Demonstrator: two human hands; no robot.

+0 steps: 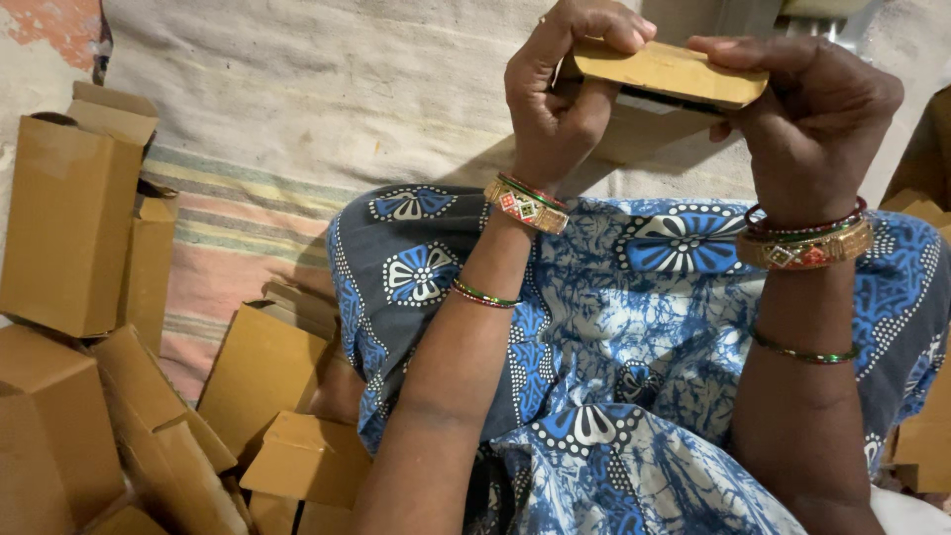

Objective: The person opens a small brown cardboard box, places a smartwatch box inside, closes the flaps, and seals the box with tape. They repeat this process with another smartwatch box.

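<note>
A small brown cardboard box (666,72) is held up in front of me between both hands, above my lap. My left hand (561,94) grips its left end, thumb and fingers curled around the edge. My right hand (807,114) holds its right end from behind, fingers over the top. A flap lies across the box's top; a dark gap shows under it. Both wrists wear bangles. My lap is covered by blue and white patterned cloth (634,337).
A heap of folded brown cardboard boxes (119,396) lies at the left, one upright box (69,223) with an open flap on top. A striped mat (238,233) and pale cloth (327,89) cover the floor. More brown cardboard (921,436) sits at the right edge.
</note>
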